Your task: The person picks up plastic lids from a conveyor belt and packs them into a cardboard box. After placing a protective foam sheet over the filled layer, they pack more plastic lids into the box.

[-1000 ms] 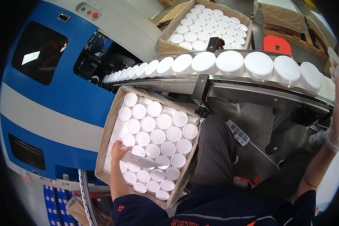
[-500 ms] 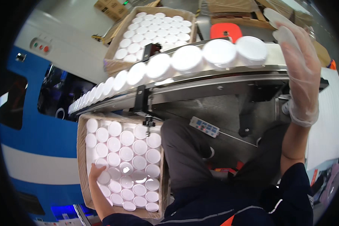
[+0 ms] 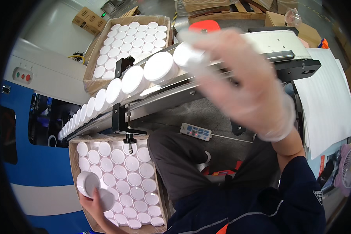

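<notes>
A white round tub (image 3: 87,183) with a flat lid is tilted in my bare left hand (image 3: 91,203), over the left part of a lined cardboard box (image 3: 161,187) full of similar tubs. Beside those fingers is a shaded white disc (image 3: 107,199); whether I hold it too is unclear. My right hand (image 3: 247,78), in a clear glove, is smeared by motion. Its fingers reach around the end tub (image 3: 186,54) in a row on the conveyor (image 3: 171,93); whether they grip it cannot be seen.
Behind the conveyor stands another box (image 3: 90,82) of white tubs. A black bracket (image 3: 119,119) with a threaded rod juts over the near box. A remote-like control box (image 3: 195,132) with a cable lies below. White sheets (image 3: 325,101) and a pink fan (image 3: 346,169) are at right.
My left hand has lifted a tub from the near box. My right hand has swung left and down from above the conveyor's right end to the tub row. The view has shifted.
</notes>
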Demonstrator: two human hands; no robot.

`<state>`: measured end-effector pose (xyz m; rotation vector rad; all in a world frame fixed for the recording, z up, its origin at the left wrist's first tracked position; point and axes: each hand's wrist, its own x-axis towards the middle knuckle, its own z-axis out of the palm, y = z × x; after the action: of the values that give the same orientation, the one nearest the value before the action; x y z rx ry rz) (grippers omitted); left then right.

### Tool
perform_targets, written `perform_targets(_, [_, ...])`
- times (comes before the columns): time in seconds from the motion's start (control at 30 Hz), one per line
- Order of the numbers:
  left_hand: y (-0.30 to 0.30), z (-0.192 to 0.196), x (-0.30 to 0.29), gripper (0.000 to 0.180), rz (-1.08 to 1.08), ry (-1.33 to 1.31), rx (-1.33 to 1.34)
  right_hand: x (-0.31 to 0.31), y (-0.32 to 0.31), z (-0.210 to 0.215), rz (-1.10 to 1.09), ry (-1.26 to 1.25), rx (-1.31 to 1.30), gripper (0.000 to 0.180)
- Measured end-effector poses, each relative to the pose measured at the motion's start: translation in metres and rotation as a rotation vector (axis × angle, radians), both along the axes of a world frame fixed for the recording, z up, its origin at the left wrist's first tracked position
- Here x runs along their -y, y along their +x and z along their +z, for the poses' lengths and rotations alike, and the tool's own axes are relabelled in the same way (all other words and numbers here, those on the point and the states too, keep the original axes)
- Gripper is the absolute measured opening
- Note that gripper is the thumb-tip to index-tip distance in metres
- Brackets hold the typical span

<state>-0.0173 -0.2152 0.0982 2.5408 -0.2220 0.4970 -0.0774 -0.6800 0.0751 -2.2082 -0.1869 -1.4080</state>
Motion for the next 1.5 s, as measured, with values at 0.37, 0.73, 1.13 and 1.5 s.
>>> perform_targets(0.37, [-0.015, -0.04, 0.275, 0.048, -0.333, -0.654, -0.001, -0.06, 0.008, -0.024, 0.584, 0.408, -0.084, 0.087])
perform_targets(0.73, [-0.031, -0.056, 0.296, 0.089, -1.307, -1.468, -0.448, -0.041, 0.011, -0.01, 0.675, 0.811, -0.287, 0.088])
perform_targets(1.13, [0.035, -0.122, 0.063, 0.022, -0.095, -0.36, -0.037, 0.093, 0.025, 0.006, -0.451, -0.404, 0.039, 0.083])
perform_targets(1.5, [0.091, -0.17, -0.093, 0.07, 0.515, 0.296, 0.089, 0.077, 0.055, -0.007, -0.326, -0.468, -0.373, 0.082])
